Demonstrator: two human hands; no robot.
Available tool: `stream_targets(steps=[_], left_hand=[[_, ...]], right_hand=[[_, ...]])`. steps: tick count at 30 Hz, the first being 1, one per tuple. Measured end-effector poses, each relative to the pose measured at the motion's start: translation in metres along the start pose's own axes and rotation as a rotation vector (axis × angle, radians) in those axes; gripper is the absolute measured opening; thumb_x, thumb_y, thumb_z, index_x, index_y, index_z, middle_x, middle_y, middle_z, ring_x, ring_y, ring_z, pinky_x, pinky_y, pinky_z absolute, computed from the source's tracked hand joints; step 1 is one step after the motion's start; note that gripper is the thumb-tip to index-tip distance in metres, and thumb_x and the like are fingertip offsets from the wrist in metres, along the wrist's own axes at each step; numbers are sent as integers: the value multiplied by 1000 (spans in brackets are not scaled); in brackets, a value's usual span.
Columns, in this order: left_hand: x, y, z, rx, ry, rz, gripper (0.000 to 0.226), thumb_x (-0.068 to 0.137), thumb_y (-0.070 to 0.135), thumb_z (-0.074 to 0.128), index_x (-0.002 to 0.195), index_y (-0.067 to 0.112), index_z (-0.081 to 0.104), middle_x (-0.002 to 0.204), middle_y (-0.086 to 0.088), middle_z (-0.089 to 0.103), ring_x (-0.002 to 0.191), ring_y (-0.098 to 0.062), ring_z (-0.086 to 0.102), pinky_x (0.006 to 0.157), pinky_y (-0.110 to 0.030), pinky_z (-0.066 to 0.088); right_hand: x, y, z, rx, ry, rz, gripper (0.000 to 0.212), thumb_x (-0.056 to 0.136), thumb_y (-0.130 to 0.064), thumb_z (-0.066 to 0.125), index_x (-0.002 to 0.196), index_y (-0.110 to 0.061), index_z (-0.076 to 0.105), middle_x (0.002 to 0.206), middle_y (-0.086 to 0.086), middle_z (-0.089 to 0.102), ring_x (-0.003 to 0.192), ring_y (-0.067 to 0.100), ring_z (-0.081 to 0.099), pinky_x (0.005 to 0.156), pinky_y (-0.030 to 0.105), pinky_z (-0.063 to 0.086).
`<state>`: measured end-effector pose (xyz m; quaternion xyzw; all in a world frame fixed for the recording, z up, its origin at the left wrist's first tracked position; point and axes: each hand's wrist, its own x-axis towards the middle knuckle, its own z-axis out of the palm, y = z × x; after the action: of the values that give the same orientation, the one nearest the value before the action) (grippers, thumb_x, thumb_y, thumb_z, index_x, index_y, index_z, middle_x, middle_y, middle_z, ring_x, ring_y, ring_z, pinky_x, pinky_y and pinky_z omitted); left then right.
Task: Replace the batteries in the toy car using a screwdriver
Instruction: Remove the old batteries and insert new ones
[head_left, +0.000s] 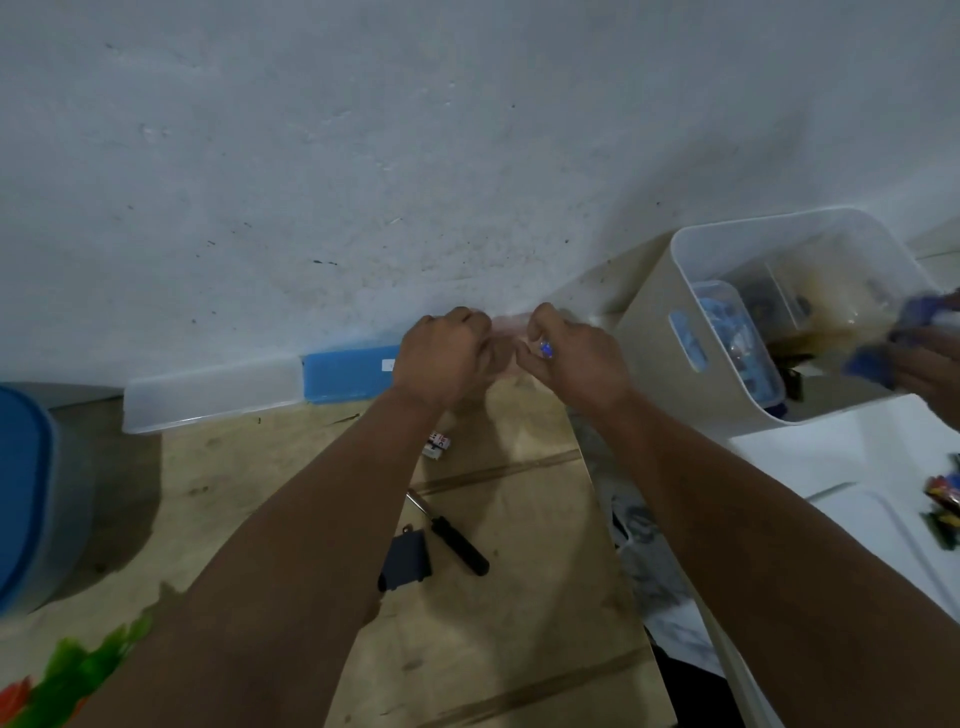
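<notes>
My left hand (441, 358) and my right hand (576, 358) are raised side by side near the wall. Both pinch a thin clear plastic packet (506, 332) stretched between them. A small blue bit (545, 349) shows at my right fingertips; what it is I cannot tell. On the cardboard (519, 597) below lie a black-handled screwdriver (452, 535), a dark flat cover (405, 558) beside it, and small batteries (437, 444) farther back. The toy car is not clearly in view.
A white bin (654, 322) with mixed items stands at the right. Beyond it another person's hand (930, 358) holds something blue. A white tray (841, 467) lies at the right, a clear lidded box (208, 389) and a blue box (348, 376) along the wall, a blue tub (26, 493) at the left.
</notes>
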<state>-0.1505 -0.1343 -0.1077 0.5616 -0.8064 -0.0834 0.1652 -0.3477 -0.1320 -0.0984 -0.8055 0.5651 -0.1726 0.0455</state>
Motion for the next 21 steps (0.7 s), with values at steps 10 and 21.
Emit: stream_targets(steps=[10, 21], left_hand=[[8, -2, -7, -133, 56, -129, 12, 91, 14, 66, 97, 8, 75, 97, -13, 75, 84, -36, 69, 70, -38, 48], [9, 3, -14, -136, 88, -121, 15, 96, 10, 62, 98, 9, 77, 93, -14, 75, 82, -35, 69, 71, -42, 52]], right_hand=[[19, -14, 16, 88, -361, -90, 27, 95, -17, 59, 120, -11, 67, 120, 10, 66, 105, 29, 61, 82, 33, 46], [29, -17, 36, -145, -390, -270, 31, 89, -6, 62, 119, -10, 69, 120, 16, 63, 103, 37, 60, 89, 46, 51]])
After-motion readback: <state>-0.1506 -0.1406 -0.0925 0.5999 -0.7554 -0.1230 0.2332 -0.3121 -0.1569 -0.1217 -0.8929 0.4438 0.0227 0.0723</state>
